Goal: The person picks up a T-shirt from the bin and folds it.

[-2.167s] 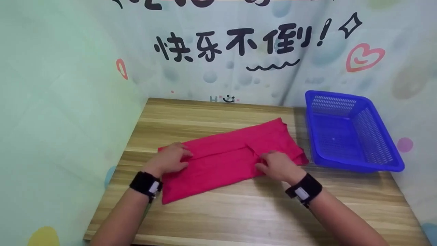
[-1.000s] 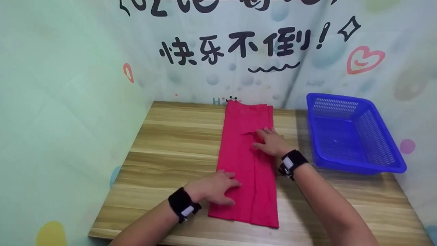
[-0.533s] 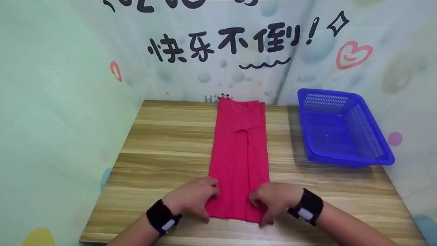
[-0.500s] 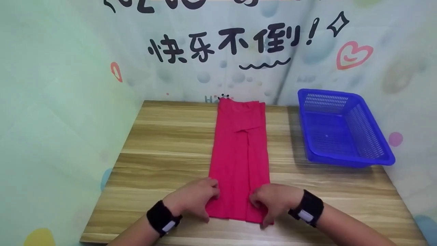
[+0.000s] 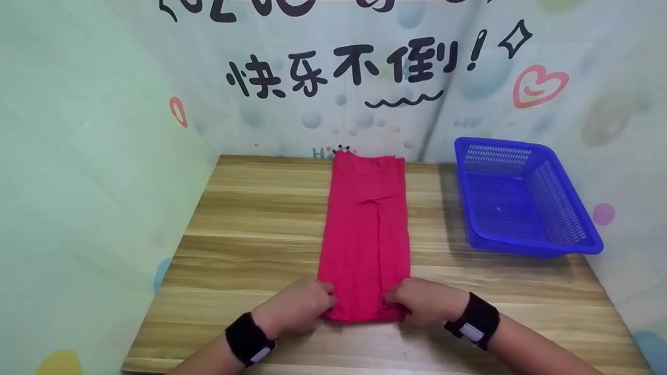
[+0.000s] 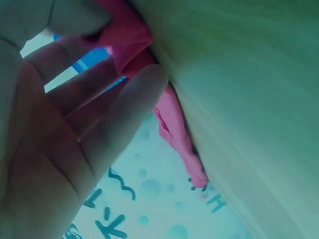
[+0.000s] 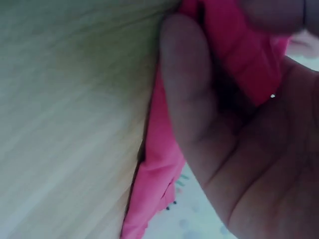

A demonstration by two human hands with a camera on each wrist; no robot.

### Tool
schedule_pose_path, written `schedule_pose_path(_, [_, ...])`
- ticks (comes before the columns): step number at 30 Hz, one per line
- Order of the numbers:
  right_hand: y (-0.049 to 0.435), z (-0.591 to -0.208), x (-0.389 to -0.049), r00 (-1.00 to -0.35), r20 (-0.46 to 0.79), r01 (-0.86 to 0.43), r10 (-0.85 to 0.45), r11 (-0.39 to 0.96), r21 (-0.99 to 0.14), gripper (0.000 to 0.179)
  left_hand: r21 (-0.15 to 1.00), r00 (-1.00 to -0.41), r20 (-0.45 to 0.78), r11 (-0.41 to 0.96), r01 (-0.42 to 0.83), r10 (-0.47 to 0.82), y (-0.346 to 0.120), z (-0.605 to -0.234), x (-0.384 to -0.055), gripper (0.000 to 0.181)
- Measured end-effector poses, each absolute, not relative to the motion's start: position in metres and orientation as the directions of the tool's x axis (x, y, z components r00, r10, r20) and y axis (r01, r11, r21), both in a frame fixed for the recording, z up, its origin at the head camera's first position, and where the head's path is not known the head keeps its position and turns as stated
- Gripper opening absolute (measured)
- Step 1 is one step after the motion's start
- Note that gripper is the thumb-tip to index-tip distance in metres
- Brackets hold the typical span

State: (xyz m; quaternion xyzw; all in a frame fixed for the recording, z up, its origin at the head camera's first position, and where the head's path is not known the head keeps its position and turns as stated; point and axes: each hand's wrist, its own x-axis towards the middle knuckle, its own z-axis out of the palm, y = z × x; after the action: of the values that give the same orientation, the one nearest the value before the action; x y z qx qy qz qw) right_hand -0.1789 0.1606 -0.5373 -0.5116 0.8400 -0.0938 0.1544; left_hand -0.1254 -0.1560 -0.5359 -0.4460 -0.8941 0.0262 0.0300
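A red shirt lies folded into a long strip on the wooden table, running away from me. A short flap crosses its far part, and a lengthwise fold edge runs toward me. My left hand pinches its near left corner, and my right hand grips the near right corner. Between them the near end is lifted and curls over itself. In the left wrist view bunched red cloth sits between thumb and fingers. In the right wrist view the thumb lies under the raised cloth.
A blue plastic basket with slotted walls stands at the table's right side, with nothing in it. A printed curtain hangs along the back and sides. Both wrists wear black straps.
The shirt was turned from lying crosswise to pointing away from me. Both hands moved to its near corners, and the near edge has since been raised and curled away from me.
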Motion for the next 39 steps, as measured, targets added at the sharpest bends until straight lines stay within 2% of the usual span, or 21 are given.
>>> schedule_pose_path(3, [0.167,-0.536,-0.182,-0.431,-0.11,-0.826,-0.895,0.441,-0.35,0.029,-0.11,-0.573,0.031,0.573,0.812,0.819,-0.154,-0.536,-0.12,0.01])
schedule_pose_path(6, [0.171,-0.531,-0.183,-0.42,-0.109,-0.82,-0.901,0.428,-0.38,0.029,-0.087,-0.58,0.007,0.579,0.811,0.814,-0.153,-0.533,-0.119,0.005])
schedule_pose_path(9, [0.17,-0.524,-0.183,-0.372,-0.172,-0.801,-0.912,0.409,-0.437,0.029,0.019,-0.62,-0.032,0.621,0.784,0.784,-0.155,-0.525,-0.121,0.006])
schedule_pose_path(11, [0.173,-0.517,-0.186,-0.314,-0.231,-0.778,-0.921,0.389,-0.493,0.028,0.125,-0.638,-0.067,0.641,0.757,0.767,-0.154,-0.519,-0.125,0.01])
schedule_pose_path(14, [0.179,-0.506,-0.19,-0.237,-0.312,-0.727,-0.92,0.382,-0.571,0.026,0.278,-0.64,-0.124,0.646,0.711,0.758,-0.153,-0.512,-0.129,0.017])
schedule_pose_path(17, [0.189,-0.495,-0.197,-0.213,-0.321,-0.689,-0.923,0.375,-0.621,0.024,0.381,-0.647,-0.158,0.65,0.657,0.746,-0.151,-0.508,-0.131,0.018])
schedule_pose_path(19, [0.196,-0.488,-0.204,-0.255,-0.266,-0.688,-0.93,0.368,-0.625,0.025,0.404,-0.67,-0.153,0.665,0.628,0.726,-0.15,-0.504,-0.134,0.013])
schedule_pose_path(24, [0.206,-0.476,-0.229,-0.495,-0.057,-0.734,-0.867,0.452,-0.507,0.025,0.414,-0.736,-0.055,0.686,0.599,0.675,-0.148,-0.494,-0.159,0.006])
schedule_pose_path(26, [0.205,-0.474,-0.239,-0.571,0.004,-0.733,-0.821,0.507,-0.453,0.024,0.408,-0.749,-0.001,0.684,0.605,0.662,-0.149,-0.492,-0.173,0.006])
schedule_pose_path(29, [0.201,-0.479,-0.252,-0.625,0.094,-0.734,-0.775,0.542,-0.408,0.023,0.397,-0.771,0.061,0.693,0.601,0.634,-0.15,-0.493,-0.195,0.008])
schedule_pose_path(34, [0.195,-0.495,-0.274,-0.675,0.234,-0.73,-0.7,0.588,-0.348,0.021,0.433,-0.824,0.079,0.725,0.535,0.561,-0.148,-0.504,-0.233,0.015])
schedule_pose_path(39, [0.19,-0.513,-0.297,-0.74,0.239,-0.669,-0.628,0.65,-0.361,0.022,0.492,-0.859,0.05,0.735,0.466,0.51,-0.144,-0.52,-0.269,0.019])
